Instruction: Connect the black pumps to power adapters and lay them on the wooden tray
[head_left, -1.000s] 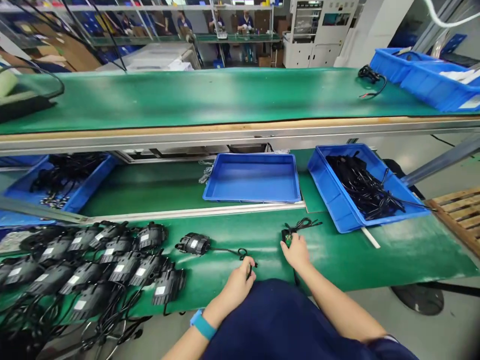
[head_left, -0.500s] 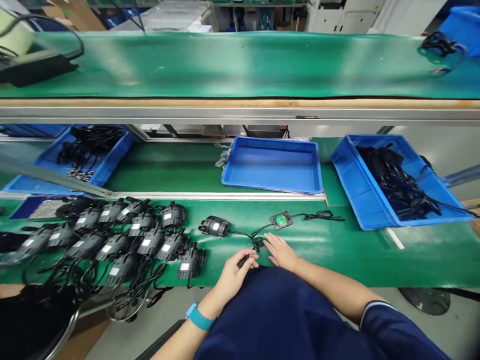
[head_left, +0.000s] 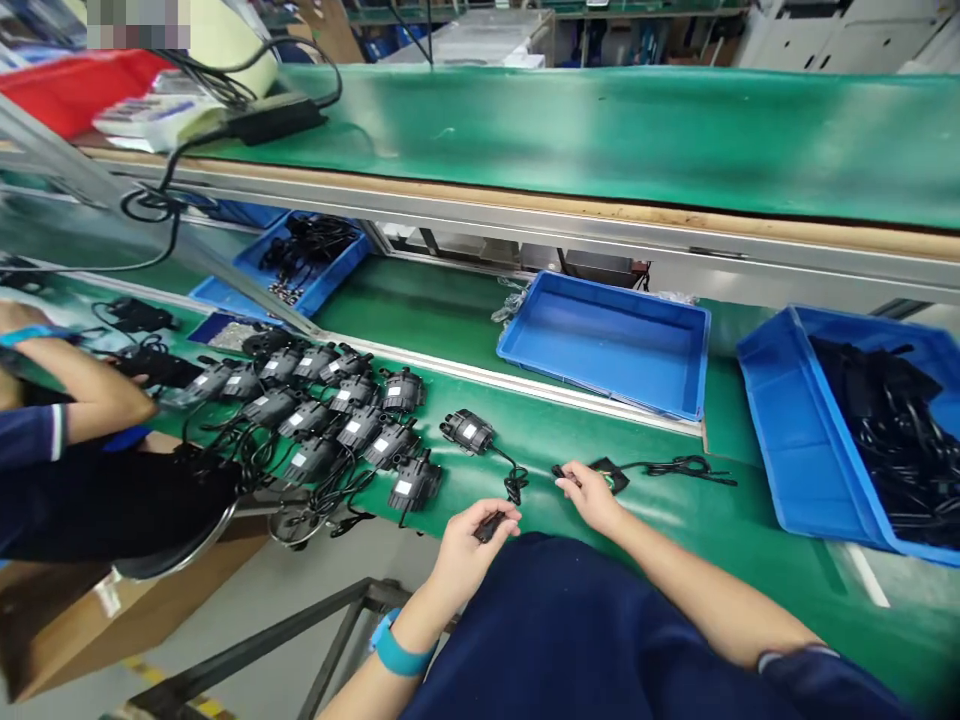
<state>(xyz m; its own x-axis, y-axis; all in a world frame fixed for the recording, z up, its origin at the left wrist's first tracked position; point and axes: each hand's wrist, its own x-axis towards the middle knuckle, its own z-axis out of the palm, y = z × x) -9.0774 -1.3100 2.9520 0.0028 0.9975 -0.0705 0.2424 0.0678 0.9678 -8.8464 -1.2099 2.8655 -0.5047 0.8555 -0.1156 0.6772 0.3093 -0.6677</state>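
Observation:
My left hand point(head_left: 465, 550) is closed on a small black piece that looks like a cable connector point(head_left: 490, 526), held at the bench's front edge. Just beyond it lies a coiled black cable point(head_left: 516, 484) from a black pump point(head_left: 466, 432), which rests on its side. My right hand point(head_left: 595, 498) pinches a black cable end point(head_left: 564, 474). Beside those fingers, partly hidden by them, is a flat black module point(head_left: 613, 474) with a green mark on it. From the module a tied black cord point(head_left: 686, 467) runs right across the green bench. A gap separates my two hands.
Several black pumps point(head_left: 360, 425) with tangled cables crowd the bench at left. Behind stands a shallow blue tray point(head_left: 604, 345); a blue bin point(head_left: 795, 430) of black cables is at right. A co-worker's arm point(head_left: 97, 385) reaches in at far left. A shelf point(head_left: 570, 130) overhangs.
My right hand has gone from lying flat by the cables to pinching a cable end near the module. My left hand keeps its black piece. The view has turned left, showing a co-worker.

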